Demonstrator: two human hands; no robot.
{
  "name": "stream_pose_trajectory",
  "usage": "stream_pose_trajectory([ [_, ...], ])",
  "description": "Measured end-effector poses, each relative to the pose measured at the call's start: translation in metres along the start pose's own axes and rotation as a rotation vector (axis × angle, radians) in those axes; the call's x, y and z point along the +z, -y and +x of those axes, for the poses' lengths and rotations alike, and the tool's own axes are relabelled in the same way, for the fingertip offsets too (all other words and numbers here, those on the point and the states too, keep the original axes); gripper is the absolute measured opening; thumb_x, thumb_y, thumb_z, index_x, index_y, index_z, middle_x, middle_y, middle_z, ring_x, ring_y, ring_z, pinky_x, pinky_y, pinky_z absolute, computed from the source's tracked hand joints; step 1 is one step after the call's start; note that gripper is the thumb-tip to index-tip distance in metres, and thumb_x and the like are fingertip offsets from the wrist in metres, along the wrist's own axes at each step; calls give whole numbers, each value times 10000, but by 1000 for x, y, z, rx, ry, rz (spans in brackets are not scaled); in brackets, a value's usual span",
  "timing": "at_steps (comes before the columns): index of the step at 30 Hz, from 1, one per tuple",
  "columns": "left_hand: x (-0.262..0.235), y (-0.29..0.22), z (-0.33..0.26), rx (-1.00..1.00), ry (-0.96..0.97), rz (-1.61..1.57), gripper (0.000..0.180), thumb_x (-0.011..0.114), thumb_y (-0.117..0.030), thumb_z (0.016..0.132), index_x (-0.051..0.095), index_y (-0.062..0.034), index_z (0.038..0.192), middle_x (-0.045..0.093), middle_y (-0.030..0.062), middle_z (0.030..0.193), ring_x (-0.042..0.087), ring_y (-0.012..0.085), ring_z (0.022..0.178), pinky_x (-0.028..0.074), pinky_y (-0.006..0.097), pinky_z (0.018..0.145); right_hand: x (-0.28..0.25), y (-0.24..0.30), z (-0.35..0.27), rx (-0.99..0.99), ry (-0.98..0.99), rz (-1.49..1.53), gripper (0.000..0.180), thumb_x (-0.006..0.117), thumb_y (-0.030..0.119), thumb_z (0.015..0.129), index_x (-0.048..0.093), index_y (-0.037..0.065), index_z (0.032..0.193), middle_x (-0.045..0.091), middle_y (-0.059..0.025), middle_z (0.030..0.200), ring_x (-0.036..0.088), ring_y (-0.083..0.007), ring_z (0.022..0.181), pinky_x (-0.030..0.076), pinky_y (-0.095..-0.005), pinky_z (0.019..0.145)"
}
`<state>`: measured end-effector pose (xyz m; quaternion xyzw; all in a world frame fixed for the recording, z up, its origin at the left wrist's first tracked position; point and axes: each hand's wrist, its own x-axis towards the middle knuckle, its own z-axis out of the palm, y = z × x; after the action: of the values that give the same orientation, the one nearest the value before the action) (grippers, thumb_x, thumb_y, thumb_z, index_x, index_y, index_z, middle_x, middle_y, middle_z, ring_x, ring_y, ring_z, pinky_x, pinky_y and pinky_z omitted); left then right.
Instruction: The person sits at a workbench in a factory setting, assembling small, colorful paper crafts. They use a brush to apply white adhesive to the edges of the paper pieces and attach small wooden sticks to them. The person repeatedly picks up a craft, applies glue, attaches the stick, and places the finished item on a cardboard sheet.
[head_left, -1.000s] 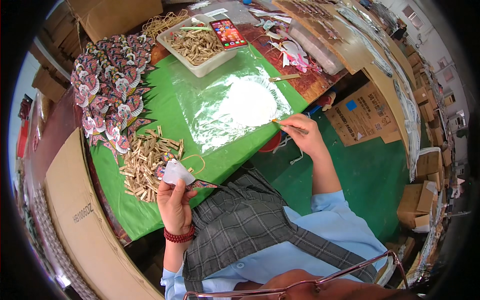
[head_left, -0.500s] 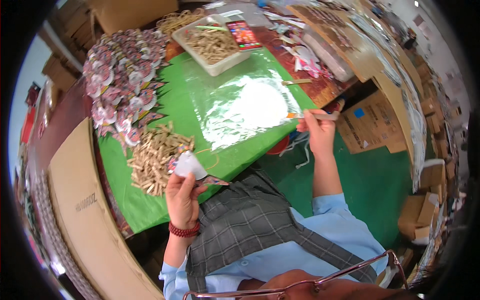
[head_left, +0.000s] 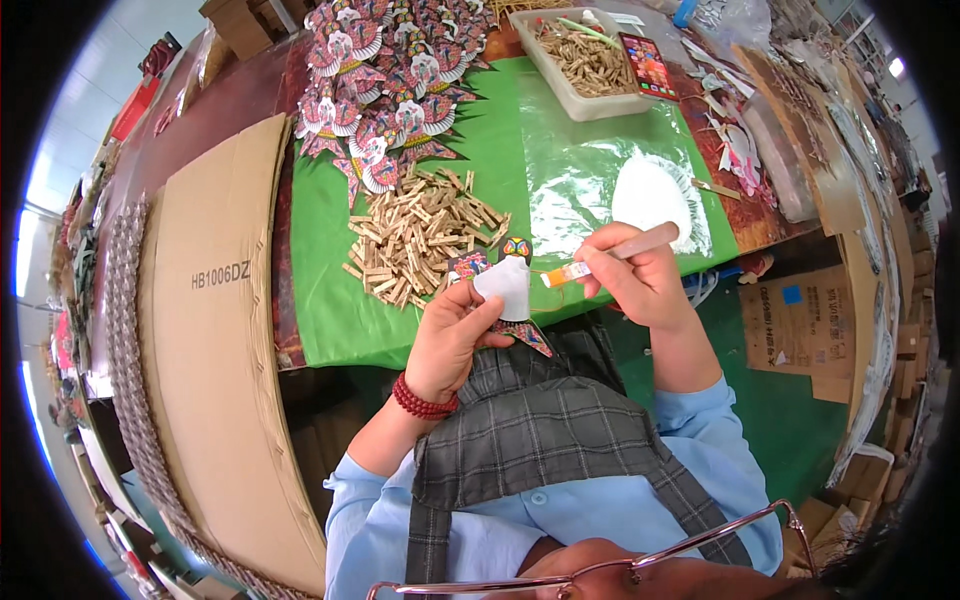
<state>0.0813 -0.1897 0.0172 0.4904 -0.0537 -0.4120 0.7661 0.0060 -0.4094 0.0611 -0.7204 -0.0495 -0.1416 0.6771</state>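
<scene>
My left hand pinches a small paper figure between thumb and fingers near the table's front edge. The figure has a white blank piece, a patterned pointed tail and a colourful head lying toward the table. In my right hand is a flat brush with a pale handle and an orange band. Its tip points left, close beside the white piece; whether it touches cannot be made out. Beyond the right hand, a white oval patch lies on a clear plastic sheet.
A heap of small wooden clothespins lies on the green cloth, with many patterned paper figures behind it. A white bin holds more clothespins, a phone on its rim. Cardboard stands at the left.
My right hand has brought the brush left from the sheet's right edge to the paper figure. The left hand still holds the figure. The view has shifted, so the table sits farther right.
</scene>
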Motion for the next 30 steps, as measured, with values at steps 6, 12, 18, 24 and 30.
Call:
stream_pose_trajectory([
  [6,1,-3,-1,-6,49,29,249,549,-71,907,551,2,1145,629,60,990,635,122,827,579,222,626,-1,2,6,72,4,-36,150,557,96,907,603,-44,878,605,-69,782,565,-81,606,460,-211,513],
  [12,-4,-6,0,-20,47,-78,265,538,-71,911,537,4,1166,628,69,1012,638,126,822,583,237,609,-16,-3,-8,54,-100,99,144,533,94,919,596,-35,925,613,-73,785,585,-93,606,483,-215,532],
  [18,-2,-13,0,-97,69,-230,200,542,-90,917,560,-21,1104,641,57,960,644,114,779,584,239,618,-16,-18,-14,-50,-161,180,136,529,73,913,594,-46,927,620,-95,786,596,-121,624,488,-228,564],
  [24,0,-11,3,-135,94,-344,224,514,-87,928,543,-38,1145,639,57,1002,644,120,803,578,243,605,-8,-20,-18,-156,-153,168,142,511,73,922,595,-38,950,624,-106,802,598,-136,638,488,-249,567],
  [30,0,-11,2,-60,69,-335,218,519,-79,927,546,-27,1137,636,53,1001,639,116,815,584,256,626,-18,-19,-25,-129,-210,272,152,515,60,919,605,-42,987,629,-102,792,612,-150,665,505,-258,587],
])
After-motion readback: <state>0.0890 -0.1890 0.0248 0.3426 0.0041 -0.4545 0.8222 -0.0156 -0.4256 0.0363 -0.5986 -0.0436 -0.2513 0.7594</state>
